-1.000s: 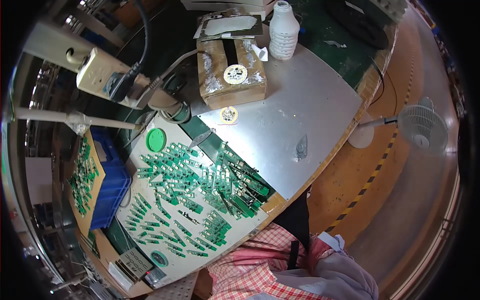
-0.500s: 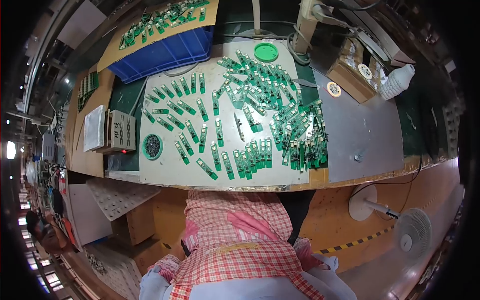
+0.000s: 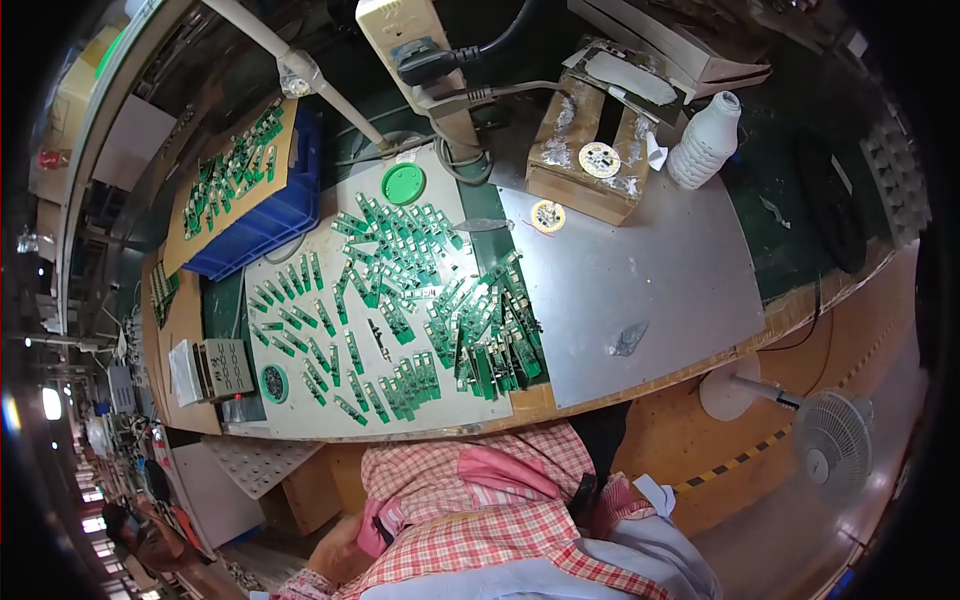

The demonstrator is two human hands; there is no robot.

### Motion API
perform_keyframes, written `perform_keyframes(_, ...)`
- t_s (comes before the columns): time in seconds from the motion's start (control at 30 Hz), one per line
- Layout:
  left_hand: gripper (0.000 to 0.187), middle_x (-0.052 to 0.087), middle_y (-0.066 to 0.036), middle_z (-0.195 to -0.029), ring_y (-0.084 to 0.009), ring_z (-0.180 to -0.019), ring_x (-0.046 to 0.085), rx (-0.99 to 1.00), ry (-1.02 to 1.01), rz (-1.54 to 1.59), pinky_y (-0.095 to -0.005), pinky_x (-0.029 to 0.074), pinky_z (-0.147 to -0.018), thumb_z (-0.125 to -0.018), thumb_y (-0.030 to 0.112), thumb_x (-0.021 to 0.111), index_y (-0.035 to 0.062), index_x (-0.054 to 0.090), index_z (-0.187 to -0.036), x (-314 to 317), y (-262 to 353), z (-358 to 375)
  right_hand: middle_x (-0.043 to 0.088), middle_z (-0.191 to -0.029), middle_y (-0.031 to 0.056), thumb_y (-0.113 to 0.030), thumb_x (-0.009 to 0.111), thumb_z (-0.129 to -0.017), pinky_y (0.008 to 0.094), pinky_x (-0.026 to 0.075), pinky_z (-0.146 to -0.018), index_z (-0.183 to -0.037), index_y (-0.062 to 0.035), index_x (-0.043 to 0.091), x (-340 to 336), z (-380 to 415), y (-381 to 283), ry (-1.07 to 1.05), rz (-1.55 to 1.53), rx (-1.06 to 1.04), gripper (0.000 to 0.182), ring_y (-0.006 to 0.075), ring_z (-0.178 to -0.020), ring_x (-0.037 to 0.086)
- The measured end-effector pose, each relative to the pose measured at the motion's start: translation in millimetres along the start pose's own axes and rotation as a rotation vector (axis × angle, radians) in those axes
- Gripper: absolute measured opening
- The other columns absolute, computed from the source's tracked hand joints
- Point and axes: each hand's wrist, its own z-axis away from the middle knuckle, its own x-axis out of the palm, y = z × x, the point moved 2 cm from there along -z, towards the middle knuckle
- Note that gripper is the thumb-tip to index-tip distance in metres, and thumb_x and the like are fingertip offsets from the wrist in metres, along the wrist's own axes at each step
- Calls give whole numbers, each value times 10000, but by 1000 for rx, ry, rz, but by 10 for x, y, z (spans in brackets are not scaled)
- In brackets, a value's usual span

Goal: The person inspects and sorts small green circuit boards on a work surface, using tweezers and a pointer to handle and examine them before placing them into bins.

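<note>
Many narrow green circuit boards [image 3: 400, 245] lie in rows and an overlapping pile on a pale sheet [image 3: 470, 408]. Low at the left, part of my left hand or wrist [image 3: 338, 552] shows beside the checked apron [image 3: 480, 545]; its fingers are hidden against pink cloth, and nothing held can be made out. My right hand is not visible, only a checked sleeve [image 3: 612, 508] by my side. Among the boards, one dark piece [image 3: 379, 340] stands on edge. A green lid [image 3: 403, 184] lies behind them, and a round green dish [image 3: 273, 384] of small dark parts sits at left.
At left are a blue crate [image 3: 255, 235] with boards on cardboard, and a small boxy device [image 3: 222, 370]. A grey metal sheet [image 3: 640, 290], cardboard box [image 3: 580, 170], white bottle [image 3: 704, 140] and power strip [image 3: 420, 70] are farther right. A fan [image 3: 832, 440] stands beyond the table edge.
The view has turned, so the boards and crate appear farther left and lower. More of the box, bottle and power strip shows. Part of my left hand or wrist has come into sight.
</note>
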Motion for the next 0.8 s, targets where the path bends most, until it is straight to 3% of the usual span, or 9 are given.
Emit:
perform_keyframes(0.1, 278, 665, -76, -824, -122, -722, 616, 227, 294, -636, -286, 492, -663, -960, 289, 535, 40, 640, -896, 191, 107, -176, 671, -916, 66, -208, 505, -970, 271, 474, -559, -1025, -37, 632, -241, -249, -227, -1, 44, -48, 220, 125, -665, 595)
perform_keyframes(0.17, 259, 640, -46, -762, -105, -657, 583, 747, 373, -443, -277, 470, -627, -948, 263, 568, 25, 599, -853, 515, 19, -399, 671, -917, 64, -208, 503, -973, 270, 473, -556, -1027, -38, 631, -257, -469, -390, -1, 66, -104, 220, 123, -662, 593)
perform_keyframes(0.23, 238, 622, -59, -740, -112, -621, 557, 1048, 410, -259, -282, 460, -609, -932, 222, 595, -4, 587, -856, 1023, -3, -229, 670, -918, 62, -208, 500, -975, 268, 472, -553, -1028, -39, 630, -204, -663, -681, 4, 69, -202, 220, 121, -658, 591)
perform_keyframes(0.33, 162, 613, -72, -749, -138, -639, 557, 1076, 354, -141, -292, 449, -601, -913, 153, 612, -5, 599, -883, 1576, -81, 382, 669, -919, 59, -208, 496, -979, 265, 471, -548, -1030, -39, 628, -20, -454, -1311, 2, 74, -454, 220, 118, -653, 589)
perform_keyframes(0.4, 105, 613, -82, -767, -167, -665, 561, 1285, 351, -341, -303, 448, -612, -899, 111, 617, 7, 611, -894, 1565, -120, 292, 662, -878, 37, -192, 561, -954, 245, 463, -546, -1014, -36, 634, -148, 503, -1709, -15, 82, -796, 182, 99, -647, 584)
perform_keyframes(0.47, 58, 622, -98, -814, -234, -725, 574, 1573, 329, -487, -327, 446, -645, -854, 52, 639, 25, 627, -903, 1642, -39, 365, 660, -844, 36, -212, 570, -960, 227, 468, -638, -1013, -11, 635, -100, 1615, -2075, 198, 122, -1152, 218, 70, -720, 586)
perform_keyframes(0.6, 111, 619, -86, -807, -257, -720, 569, 1904, 112, -682, -342, 424, -679, -788, 6, 674, 35, 629, -885, 2004, 555, 899, 614, -842, 58, -238, 678, -857, 325, 478, -646, -1103, -99, 619, 297, 2964, -2831, 676, 352, -1717, 288, 188, -725, 587)
perform_keyframes(0.67, 124, 619, -75, -802, -242, -716, 570, 2021, 48, -700, -341, 422, -678, -778, -8, 678, 41, 629, -881, 2197, 731, 1117, 577, -860, 57, -271, 706, -810, 374, 470, -722, -1139, -130, 606, 481, 3014, -3122, 762, 552, -1752, 371, 248, -820, 570)
perform_keyframes(0.8, 153, 621, -88, -799, -246, -699, 572, 2088, -36, -598, -335, 437, -658, -769, -39, 675, 34, 628, -896, 2414, 806, 1234, 575, -908, 56, -233, 698, -794, 372, 464, -754, -1119, -148, 625, 694, 2927, -3520, 778, 748, -1849, 344, 249, -893, 564)
